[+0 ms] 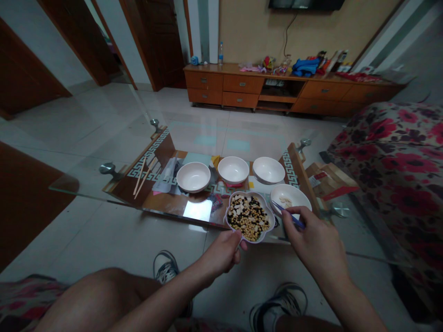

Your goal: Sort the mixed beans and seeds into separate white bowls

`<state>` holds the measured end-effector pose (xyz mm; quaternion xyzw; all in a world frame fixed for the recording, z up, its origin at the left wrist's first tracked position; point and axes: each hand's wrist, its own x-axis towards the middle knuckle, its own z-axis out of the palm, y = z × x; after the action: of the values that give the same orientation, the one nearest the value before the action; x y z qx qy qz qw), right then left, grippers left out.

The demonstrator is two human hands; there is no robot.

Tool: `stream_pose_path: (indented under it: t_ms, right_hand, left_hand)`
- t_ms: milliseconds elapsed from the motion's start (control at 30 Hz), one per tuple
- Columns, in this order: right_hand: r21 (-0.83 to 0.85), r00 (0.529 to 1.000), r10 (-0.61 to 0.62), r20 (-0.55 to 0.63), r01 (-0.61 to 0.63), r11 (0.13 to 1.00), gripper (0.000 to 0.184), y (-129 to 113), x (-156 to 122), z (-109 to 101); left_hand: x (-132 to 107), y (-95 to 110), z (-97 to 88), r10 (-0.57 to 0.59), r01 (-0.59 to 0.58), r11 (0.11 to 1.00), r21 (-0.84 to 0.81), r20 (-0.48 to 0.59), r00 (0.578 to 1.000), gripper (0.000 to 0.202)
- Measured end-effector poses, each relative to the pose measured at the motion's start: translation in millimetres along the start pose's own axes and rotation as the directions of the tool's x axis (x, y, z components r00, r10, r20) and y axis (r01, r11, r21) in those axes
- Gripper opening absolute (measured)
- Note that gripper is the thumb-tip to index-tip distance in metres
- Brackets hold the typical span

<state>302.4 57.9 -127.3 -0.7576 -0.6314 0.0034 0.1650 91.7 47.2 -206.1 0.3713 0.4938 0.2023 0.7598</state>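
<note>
Left fingers (pixel 238 245) clench a lobed white dish (pixel 272 221) of mixed beans (pixel 248 217); right fingers (pixel 294 216) pinch blue chopsticks (pixel 289 212) just beside a white bowl (pixel 297 198).

A wooden sideboard (pixel 242 85) lines the wall (pixel 252 32) (tiled floor (pixel 86 124)).

Dim light — glare on the glass tabletop (pixel 197 210), edges bowed.

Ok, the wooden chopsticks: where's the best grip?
Probably pinch both around mid-length, coming from above and the left. The wooden chopsticks lie thin and flat on the table, so there's little to get under, and a white bowl sits to their right. The left hand is holding the scalloped bowl, so it would need freeing first.
</note>
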Motion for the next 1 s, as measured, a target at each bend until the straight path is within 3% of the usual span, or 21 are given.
stream_pose_path:
  t_ms: [600,1000]
  right_hand:
    - [0.032,0.971,-0.045,0.234,0.038,0.999,0.027,-8,-4,12]
    - [0.076,0.958,-0.137,0.253,0.121,0.99,0.026,-15,-9,19]
  left_hand:
    - [1,-1,1.5,0.028,-0.028,1.0,0.002,0.007,1.0,0.054]
    - [3,-4,3.1,0.021,-0.021,1.0,0.003,0.005,1.0,0.055]
